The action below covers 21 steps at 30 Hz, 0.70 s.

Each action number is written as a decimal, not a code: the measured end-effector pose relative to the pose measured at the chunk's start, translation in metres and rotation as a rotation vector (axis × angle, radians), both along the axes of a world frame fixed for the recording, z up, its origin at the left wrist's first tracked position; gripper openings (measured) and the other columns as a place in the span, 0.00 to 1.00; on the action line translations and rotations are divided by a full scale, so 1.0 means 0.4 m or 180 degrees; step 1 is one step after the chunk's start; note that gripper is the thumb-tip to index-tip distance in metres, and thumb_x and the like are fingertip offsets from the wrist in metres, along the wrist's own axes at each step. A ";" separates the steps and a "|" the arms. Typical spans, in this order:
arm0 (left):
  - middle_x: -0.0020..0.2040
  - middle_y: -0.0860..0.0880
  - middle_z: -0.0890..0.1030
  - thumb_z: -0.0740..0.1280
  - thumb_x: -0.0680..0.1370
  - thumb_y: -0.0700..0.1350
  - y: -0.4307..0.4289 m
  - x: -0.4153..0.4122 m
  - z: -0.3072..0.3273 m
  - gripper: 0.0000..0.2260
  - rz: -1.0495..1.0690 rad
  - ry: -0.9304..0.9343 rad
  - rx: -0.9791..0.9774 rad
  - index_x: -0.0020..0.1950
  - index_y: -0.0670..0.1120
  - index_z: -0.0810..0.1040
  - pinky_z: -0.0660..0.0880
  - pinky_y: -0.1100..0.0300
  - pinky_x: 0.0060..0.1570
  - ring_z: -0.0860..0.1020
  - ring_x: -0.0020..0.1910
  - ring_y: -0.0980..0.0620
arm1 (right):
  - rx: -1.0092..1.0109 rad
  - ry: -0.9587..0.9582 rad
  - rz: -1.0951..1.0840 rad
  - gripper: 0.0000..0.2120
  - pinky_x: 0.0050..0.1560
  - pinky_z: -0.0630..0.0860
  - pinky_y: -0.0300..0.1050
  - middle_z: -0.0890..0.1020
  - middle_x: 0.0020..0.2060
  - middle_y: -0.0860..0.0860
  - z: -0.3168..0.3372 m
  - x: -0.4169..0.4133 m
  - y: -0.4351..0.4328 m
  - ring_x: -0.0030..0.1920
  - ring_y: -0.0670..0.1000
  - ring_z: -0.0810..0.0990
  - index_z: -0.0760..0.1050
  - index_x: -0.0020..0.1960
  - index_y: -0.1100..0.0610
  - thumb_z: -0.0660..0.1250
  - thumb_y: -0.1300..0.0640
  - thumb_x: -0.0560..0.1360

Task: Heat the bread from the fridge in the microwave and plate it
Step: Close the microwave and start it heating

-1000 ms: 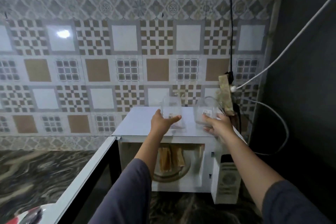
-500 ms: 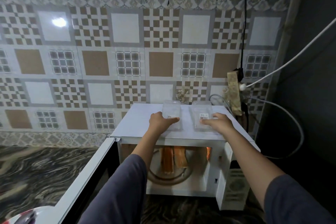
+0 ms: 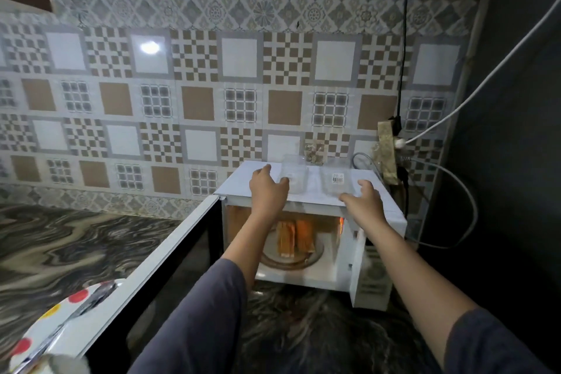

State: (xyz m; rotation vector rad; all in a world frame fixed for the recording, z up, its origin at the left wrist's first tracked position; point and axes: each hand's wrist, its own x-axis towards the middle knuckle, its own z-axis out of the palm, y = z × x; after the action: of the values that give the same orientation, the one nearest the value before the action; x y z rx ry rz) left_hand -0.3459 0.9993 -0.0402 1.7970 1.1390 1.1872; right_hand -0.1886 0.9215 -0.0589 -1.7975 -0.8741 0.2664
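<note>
Two bread slices [image 3: 294, 237] lie on the glass turntable [image 3: 291, 261] inside the lit white microwave [image 3: 376, 215], whose door [image 3: 170, 255] hangs open to the left. On the microwave's top stand two clear plastic container halves, one on the left [image 3: 294, 174] and one with a barcode label on the right [image 3: 337, 181]. My left hand [image 3: 267, 191] hovers at the left half's near edge with its fingers relaxed. My right hand [image 3: 362, 202] is spread just in front of the labelled half. Neither hand grips anything.
A white plate with coloured dots [image 3: 57, 325] sits at the bottom left on the dark marbled counter [image 3: 60, 246]. A socket strip with cables [image 3: 391, 148] hangs at the microwave's right. A tiled wall stands behind.
Both container halves were set down on the microwave's top. My hands have let go of them and drawn back a little towards me.
</note>
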 end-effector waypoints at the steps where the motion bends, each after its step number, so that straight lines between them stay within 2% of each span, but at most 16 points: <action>1: 0.73 0.43 0.63 0.60 0.79 0.42 -0.035 -0.031 0.001 0.23 0.0043 -0.0037 0.0074 0.73 0.40 0.61 0.59 0.53 0.70 0.61 0.73 0.45 | -0.0001 -0.0043 0.0085 0.27 0.53 0.67 0.44 0.66 0.69 0.57 -0.004 -0.030 -0.018 0.65 0.57 0.69 0.62 0.71 0.57 0.65 0.56 0.75; 4: 0.72 0.44 0.65 0.60 0.79 0.43 -0.133 -0.137 -0.006 0.22 0.0283 -0.0019 0.0273 0.73 0.42 0.62 0.61 0.54 0.69 0.62 0.72 0.47 | -0.0093 -0.0125 0.0481 0.25 0.59 0.67 0.45 0.67 0.68 0.56 -0.023 -0.132 -0.064 0.66 0.56 0.69 0.64 0.70 0.56 0.66 0.55 0.75; 8: 0.68 0.43 0.71 0.59 0.79 0.44 -0.215 -0.294 -0.021 0.18 0.0735 0.0156 0.0566 0.69 0.41 0.68 0.63 0.54 0.66 0.67 0.68 0.46 | -0.0129 -0.0208 0.0968 0.23 0.54 0.69 0.43 0.69 0.68 0.55 -0.039 -0.279 -0.103 0.64 0.55 0.71 0.66 0.69 0.57 0.66 0.54 0.75; 12: 0.61 0.43 0.77 0.57 0.79 0.43 -0.246 -0.470 -0.037 0.14 0.1341 -0.0235 0.0590 0.62 0.41 0.75 0.67 0.58 0.60 0.72 0.62 0.46 | 0.0059 -0.0346 0.1383 0.22 0.58 0.69 0.44 0.72 0.66 0.54 -0.046 -0.442 -0.113 0.64 0.53 0.72 0.69 0.67 0.57 0.65 0.53 0.75; 14: 0.53 0.43 0.80 0.57 0.77 0.42 -0.252 -0.563 -0.069 0.13 0.1590 -0.0706 0.0453 0.56 0.43 0.78 0.72 0.54 0.55 0.76 0.54 0.44 | 0.0240 -0.0397 0.1790 0.20 0.59 0.69 0.43 0.74 0.64 0.54 -0.051 -0.530 -0.119 0.64 0.52 0.73 0.70 0.66 0.57 0.65 0.52 0.76; 16: 0.42 0.46 0.79 0.57 0.77 0.40 -0.259 -0.644 -0.121 0.11 0.1778 -0.1109 0.0147 0.49 0.43 0.79 0.70 0.57 0.46 0.76 0.46 0.46 | 0.0441 -0.0559 0.2120 0.18 0.58 0.68 0.40 0.75 0.62 0.52 -0.061 -0.618 -0.130 0.63 0.50 0.73 0.72 0.64 0.57 0.65 0.52 0.76; 17: 0.39 0.49 0.78 0.56 0.77 0.39 -0.262 -0.679 -0.152 0.10 0.1793 -0.1289 -0.0062 0.46 0.43 0.78 0.68 0.58 0.45 0.74 0.45 0.48 | 0.0515 -0.0686 0.2242 0.17 0.58 0.68 0.39 0.76 0.61 0.52 -0.069 -0.661 -0.137 0.62 0.50 0.74 0.73 0.63 0.58 0.64 0.52 0.77; 19: 0.38 0.51 0.77 0.55 0.78 0.38 -0.276 -0.728 -0.219 0.12 0.1584 -0.1524 -0.0571 0.45 0.43 0.77 0.67 0.58 0.43 0.73 0.43 0.49 | 0.0566 -0.0934 0.2486 0.16 0.62 0.67 0.40 0.76 0.61 0.53 -0.092 -0.738 -0.148 0.63 0.50 0.73 0.74 0.62 0.58 0.64 0.53 0.77; 21: 0.42 0.51 0.78 0.54 0.79 0.41 -0.297 -0.743 -0.288 0.12 0.1130 -0.1461 -0.1102 0.47 0.46 0.78 0.67 0.60 0.42 0.74 0.42 0.53 | 0.0515 -0.1331 0.2649 0.17 0.65 0.63 0.41 0.75 0.62 0.54 -0.126 -0.796 -0.153 0.65 0.52 0.70 0.73 0.63 0.59 0.63 0.52 0.77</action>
State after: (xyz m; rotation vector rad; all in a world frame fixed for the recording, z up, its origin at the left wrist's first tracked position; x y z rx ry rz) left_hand -0.6429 0.8805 -0.1555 1.0205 1.3140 1.4085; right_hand -0.5071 0.8601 -0.1092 -1.2694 -1.8712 0.3338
